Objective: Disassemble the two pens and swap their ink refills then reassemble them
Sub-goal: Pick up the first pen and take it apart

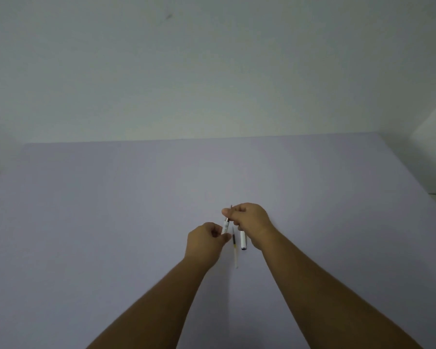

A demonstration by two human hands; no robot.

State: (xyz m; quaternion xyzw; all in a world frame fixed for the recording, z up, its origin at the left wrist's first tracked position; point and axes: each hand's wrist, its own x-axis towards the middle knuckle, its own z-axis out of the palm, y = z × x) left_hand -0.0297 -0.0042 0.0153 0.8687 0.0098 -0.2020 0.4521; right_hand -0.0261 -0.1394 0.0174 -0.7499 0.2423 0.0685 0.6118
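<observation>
A white pen is held upright and slightly tilted between both hands above the table. My left hand grips its lower barrel. My right hand pinches its upper end near the metal tip, which pokes up past the fingers. On the table below lies a loose ink refill, thin and clear with a dark section, pointing away from me. Just right of it lies a white pen barrel, partly hidden under my right hand.
The pale lilac table spreads wide on all sides of the hands. Its far edge meets a plain white wall. A white object stands blurred at the right edge.
</observation>
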